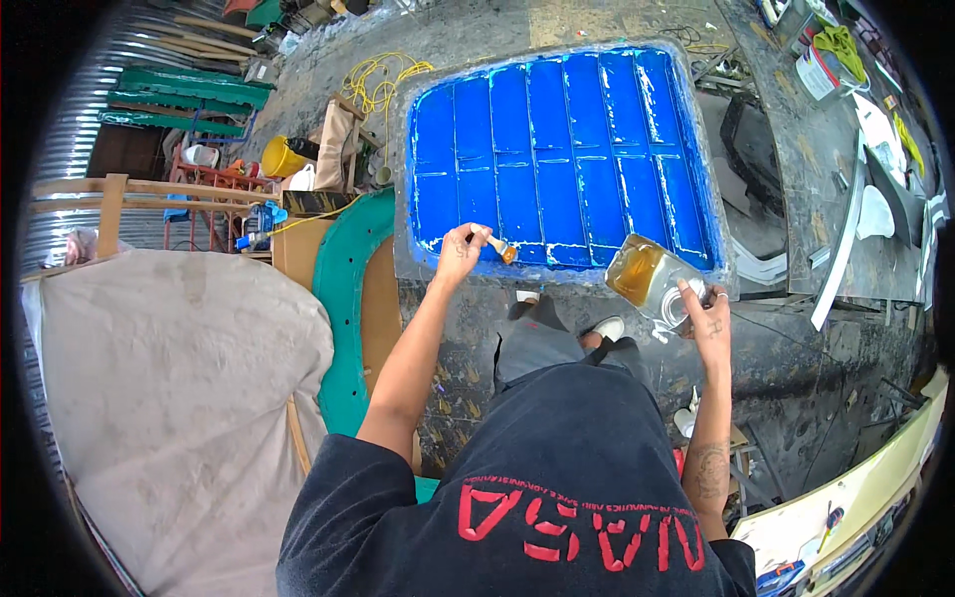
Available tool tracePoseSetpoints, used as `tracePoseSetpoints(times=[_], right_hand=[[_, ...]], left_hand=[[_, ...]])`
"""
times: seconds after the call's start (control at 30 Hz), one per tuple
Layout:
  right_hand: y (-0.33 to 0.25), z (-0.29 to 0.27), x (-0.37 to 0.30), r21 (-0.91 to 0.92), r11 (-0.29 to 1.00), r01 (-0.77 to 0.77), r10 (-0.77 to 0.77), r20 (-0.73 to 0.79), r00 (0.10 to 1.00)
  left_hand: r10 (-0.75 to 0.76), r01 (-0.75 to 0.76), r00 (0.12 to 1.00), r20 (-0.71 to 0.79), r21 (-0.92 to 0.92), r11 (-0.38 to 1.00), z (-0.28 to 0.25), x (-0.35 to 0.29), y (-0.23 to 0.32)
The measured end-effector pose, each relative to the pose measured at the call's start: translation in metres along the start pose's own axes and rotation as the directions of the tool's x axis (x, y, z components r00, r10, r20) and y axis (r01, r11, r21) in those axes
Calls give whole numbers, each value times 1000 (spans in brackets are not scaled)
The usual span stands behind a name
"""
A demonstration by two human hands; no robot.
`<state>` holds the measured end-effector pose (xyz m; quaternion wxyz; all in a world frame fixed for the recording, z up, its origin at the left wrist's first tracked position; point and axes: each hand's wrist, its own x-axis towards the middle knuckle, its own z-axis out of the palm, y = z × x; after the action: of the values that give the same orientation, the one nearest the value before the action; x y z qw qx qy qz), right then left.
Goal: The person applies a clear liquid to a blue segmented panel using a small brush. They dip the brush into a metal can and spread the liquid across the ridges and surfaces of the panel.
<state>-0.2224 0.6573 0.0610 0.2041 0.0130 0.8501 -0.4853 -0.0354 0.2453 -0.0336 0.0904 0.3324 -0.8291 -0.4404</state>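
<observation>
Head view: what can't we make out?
- Head view: brush handle's gripped part, covered by the left hand.
- Head view: part of the clear container, covered by the right hand.
- Head view: whatever's under the grey sheet, hidden by it.
- Head view: pale board, cut by the dark rim.

The blue tray (509, 109) looks glossy, its grey rim (402, 219) rough and matt; the container (657, 279) is clear plastic, the draped sheet (179, 358) matt, creased cloth, the wall (65, 154) corrugated metal.
</observation>
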Motion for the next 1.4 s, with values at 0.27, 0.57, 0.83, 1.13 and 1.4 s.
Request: tracePoseSetpoints(times=[0.27,0.57,0.83,1.13,1.4], right_hand=[[-7,17,-23,64,997,-49,54,-71,996],[-15,67,-56,82,993,-90,107,-241,965],[-54,102,-88,215,943,-255,309,-275,910],[-67,107,-111,303,897,-322,411,-303,860],[-48,110,-118,271,917,-294,375,-328,867]], left_hand=[[400,-387,911,-100,133,913,-25,65,39],[316,-333,869,382,-21,943,-11,121,10],[620,-734,672,405,259,627,-2,173,31],[549,-642,617,564,-44,766,-2,122,31],[439,-466,856,275,39,884,-2,225,20]])
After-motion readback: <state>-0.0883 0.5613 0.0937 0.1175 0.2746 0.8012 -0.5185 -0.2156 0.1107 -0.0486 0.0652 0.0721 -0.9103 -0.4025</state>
